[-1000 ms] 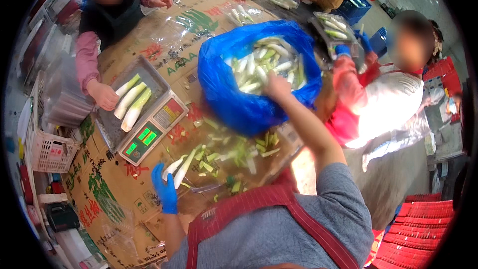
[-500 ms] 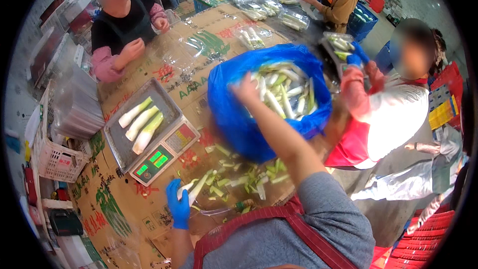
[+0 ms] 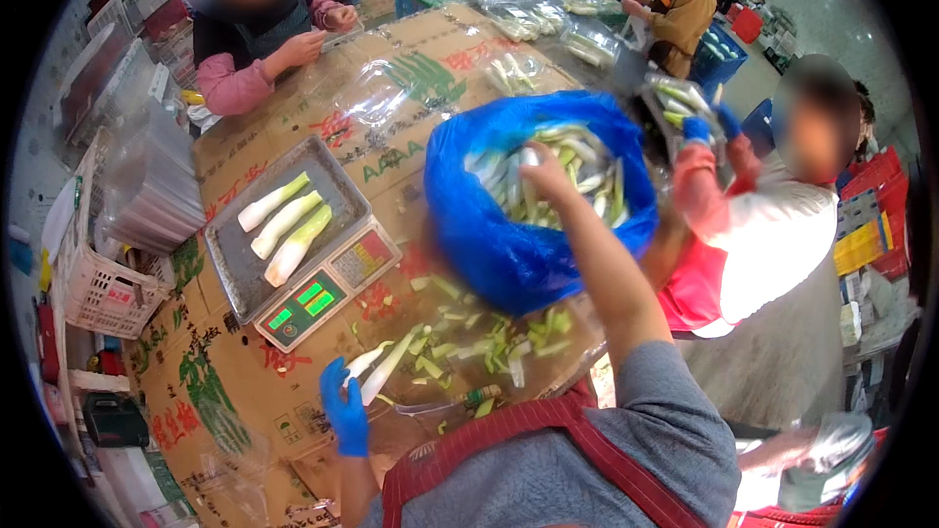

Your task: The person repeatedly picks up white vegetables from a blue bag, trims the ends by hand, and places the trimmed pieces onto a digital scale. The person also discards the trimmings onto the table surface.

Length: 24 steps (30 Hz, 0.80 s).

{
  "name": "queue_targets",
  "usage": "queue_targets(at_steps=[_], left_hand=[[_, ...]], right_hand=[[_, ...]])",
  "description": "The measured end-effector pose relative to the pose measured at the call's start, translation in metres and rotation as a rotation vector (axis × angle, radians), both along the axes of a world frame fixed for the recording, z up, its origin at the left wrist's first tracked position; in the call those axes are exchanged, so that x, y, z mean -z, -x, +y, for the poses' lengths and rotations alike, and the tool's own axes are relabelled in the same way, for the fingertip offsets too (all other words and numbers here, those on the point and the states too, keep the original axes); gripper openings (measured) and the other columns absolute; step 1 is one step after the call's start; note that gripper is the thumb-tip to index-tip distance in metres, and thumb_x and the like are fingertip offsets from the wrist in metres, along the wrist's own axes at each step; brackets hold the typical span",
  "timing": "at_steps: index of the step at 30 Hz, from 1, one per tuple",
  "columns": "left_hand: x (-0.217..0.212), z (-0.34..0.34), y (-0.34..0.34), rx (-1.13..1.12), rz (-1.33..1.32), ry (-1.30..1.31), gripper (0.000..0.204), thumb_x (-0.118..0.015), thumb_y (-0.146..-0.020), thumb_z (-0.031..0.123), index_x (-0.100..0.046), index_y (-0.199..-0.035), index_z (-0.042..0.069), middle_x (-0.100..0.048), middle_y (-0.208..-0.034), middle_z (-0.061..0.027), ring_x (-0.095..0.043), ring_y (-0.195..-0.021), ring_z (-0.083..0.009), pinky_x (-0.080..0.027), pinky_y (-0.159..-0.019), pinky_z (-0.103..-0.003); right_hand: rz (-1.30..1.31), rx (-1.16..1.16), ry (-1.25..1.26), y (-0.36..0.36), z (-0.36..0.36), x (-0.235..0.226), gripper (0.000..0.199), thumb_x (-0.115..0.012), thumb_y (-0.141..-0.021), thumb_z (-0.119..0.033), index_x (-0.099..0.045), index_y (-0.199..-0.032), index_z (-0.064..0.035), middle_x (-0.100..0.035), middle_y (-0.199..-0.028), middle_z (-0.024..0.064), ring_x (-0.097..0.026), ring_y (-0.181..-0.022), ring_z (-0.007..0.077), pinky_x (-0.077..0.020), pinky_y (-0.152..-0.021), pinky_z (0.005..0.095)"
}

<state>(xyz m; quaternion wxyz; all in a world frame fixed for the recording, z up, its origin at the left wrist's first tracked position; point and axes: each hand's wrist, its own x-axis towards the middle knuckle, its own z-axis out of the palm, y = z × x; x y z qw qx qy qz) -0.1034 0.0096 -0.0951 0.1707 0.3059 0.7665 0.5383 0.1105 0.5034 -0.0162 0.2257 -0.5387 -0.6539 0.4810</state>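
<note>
Peeled water bamboo shoots [image 3: 597, 181], pale with green ends, fill a big blue plastic bag [image 3: 469, 235] on the table. My bare right hand [image 3: 550, 179] reaches into it, fingers closed around the white end of one shoot. Nearer to me, my left hand [image 3: 344, 409] in a blue glove is closed at the end of a water bamboo shoot [image 3: 366, 362]. A second shoot [image 3: 389, 369] lies right beside it. On the metal pan of a digital scale [image 3: 315, 295] rest three trimmed shoots [image 3: 286, 225]; its display is lit green.
Green peelings [image 3: 499, 342] and a knife [image 3: 479, 395] lie before me. Stacked clear trays [image 3: 156, 186] stand above a white crate [image 3: 115, 293] at left. A co-worker at right holds a filled tray [image 3: 678, 103]; another sits across at far left. Cardboard [image 3: 235, 401] covers the table.
My right hand has moved from above the bag's left side down among the shoots and closed on one. My left hand stays almost in place. The co-worker at right has shifted the tray slightly.
</note>
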Motion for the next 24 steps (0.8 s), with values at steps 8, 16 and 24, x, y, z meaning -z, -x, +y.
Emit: queue_targets(at_steps=[8, 16, 24], left_hand=[[-0.013, 0.037, -0.01, 0.031, -0.067, -0.08, 0.034, -0.054, -0.091, 0.0, -0.057, -0.125, -0.001, -0.058, -0.119, -0.0109, -0.058, -0.109, -0.0218, -0.046, -0.096, -0.035], [-0.073, 0.125, -0.075, 0.473, -0.498, -0.328, 0.045, -0.05, -0.102, 0.019, -0.043, -0.142, -0.001, -0.057, -0.132, -0.0165, -0.057, -0.12, -0.0247, -0.045, -0.104, -0.038], [-0.025, 0.123, -0.089, 0.51, -0.653, -0.218, 0.047, -0.048, -0.101, 0.018, -0.037, -0.143, 0.0, -0.051, -0.137, -0.0171, -0.051, -0.127, -0.0272, -0.042, -0.107, -0.04]], right_hand=[[0.81, -0.079, 0.375, -0.096, -0.089, -0.068, 0.071, -0.052, -0.084, -0.033, -0.032, -0.15, -0.0121, -0.052, -0.132, 0.0199, -0.064, -0.102, 0.031, -0.0502, -0.055, 0.0222], [0.997, -0.344, 0.644, -0.092, -0.21, -0.066, 0.093, -0.069, -0.068, -0.033, -0.03, -0.15, -0.0169, -0.044, -0.14, 0.0205, -0.061, -0.11, 0.0385, -0.0554, -0.062, 0.03], [0.953, -0.429, 0.91, -0.059, -0.282, -0.028, 0.086, -0.07, -0.073, -0.027, -0.031, -0.148, -0.0173, -0.045, -0.139, 0.0162, -0.054, -0.122, 0.0323, -0.0579, -0.078, 0.036]])
